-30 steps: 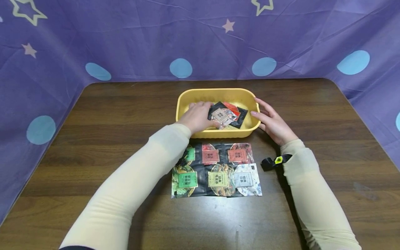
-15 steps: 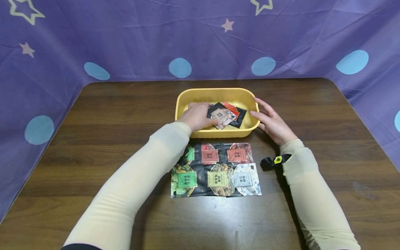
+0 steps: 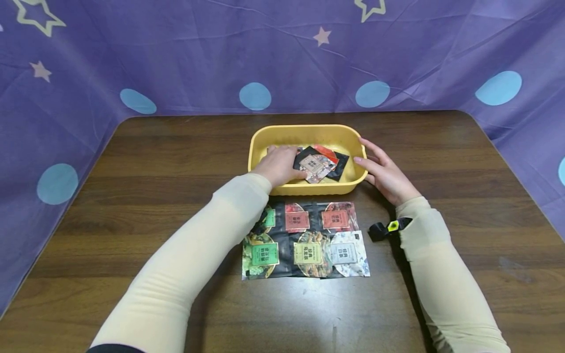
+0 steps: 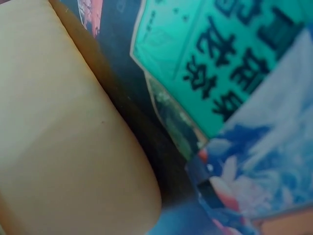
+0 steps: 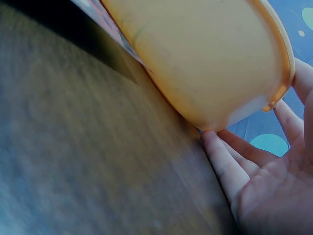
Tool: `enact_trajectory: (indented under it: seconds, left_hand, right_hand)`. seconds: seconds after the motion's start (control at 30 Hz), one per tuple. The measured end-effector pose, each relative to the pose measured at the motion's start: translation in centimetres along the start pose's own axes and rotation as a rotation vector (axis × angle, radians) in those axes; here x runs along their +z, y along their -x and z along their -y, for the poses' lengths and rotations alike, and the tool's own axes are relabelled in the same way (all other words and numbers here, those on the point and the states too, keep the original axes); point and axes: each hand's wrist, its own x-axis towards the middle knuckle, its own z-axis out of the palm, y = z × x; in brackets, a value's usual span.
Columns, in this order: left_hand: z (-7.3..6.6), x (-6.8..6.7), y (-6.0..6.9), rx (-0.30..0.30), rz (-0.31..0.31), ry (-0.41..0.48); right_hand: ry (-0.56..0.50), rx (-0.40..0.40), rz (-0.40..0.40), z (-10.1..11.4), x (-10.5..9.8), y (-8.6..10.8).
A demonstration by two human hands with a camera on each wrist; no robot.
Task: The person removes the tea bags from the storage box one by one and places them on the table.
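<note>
My left hand [image 3: 279,165] reaches into a yellow plastic basket [image 3: 306,189], palm down over the left side of its contents. Its fingertips are hidden, so whether they pinch anything is unclear. The thumb lies by a black tea sachet with a beige label [image 3: 312,164]. More sachets, a red one [image 3: 325,152] and a black one [image 3: 342,165], lie partly beneath it. At the basket's right end my right hand [image 3: 386,174] holds the wall, thumb at the rim and other fingers outside. The right wrist view shows those fingers [image 5: 222,159] touching the basket's outer wall [image 5: 205,63] low down.
In front of the basket, several tea sachets lie in two rows, among them a green-labelled one [image 3: 265,254], a yellow-labelled one [image 3: 308,253] and a white one [image 3: 346,253]. A black wrist strap [image 3: 383,230] hangs by the right sleeve. Purple cloth [image 3: 198,59] backs the wooden table.
The beige-labelled sachet has shifted slightly in the basket beside my left thumb. Both hands stay nearly where they were.
</note>
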Motion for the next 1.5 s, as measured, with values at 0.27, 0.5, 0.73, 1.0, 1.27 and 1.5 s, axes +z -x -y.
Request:
enact_trajectory:
  seconds: [0.27,0.5,0.73,1.0,1.27,1.5]
  left_hand:
    - [-0.06,-0.05,-0.04,0.008,0.017,-0.003]
    - [-0.08,-0.20,0.07,0.028,0.023,0.028]
    - [0.10,-0.14,0.07,0.051,0.018,0.083]
    - [0.24,-0.22,0.12,0.042,0.052,0.157]
    - [0.28,-0.12,0.01,0.039,0.076,0.261]
    - [-0.01,-0.16,0.19,0.086,0.068,0.380]
  right_hand:
    - [-0.008,-0.009,0.000,-0.14,-0.07,-0.17]
    - [-0.017,-0.011,0.001,-0.31,-0.07,-0.19]
    - [-0.007,-0.011,0.006,-0.27,-0.02,-0.15]
    - [-0.014,-0.006,-0.001,-0.24,0.08,-0.27]
    - [-0.017,-0.005,-0.003,-0.32,-0.01,-0.32]
    - [-0.030,-0.012,0.001,-0.36,-0.09,-0.30]
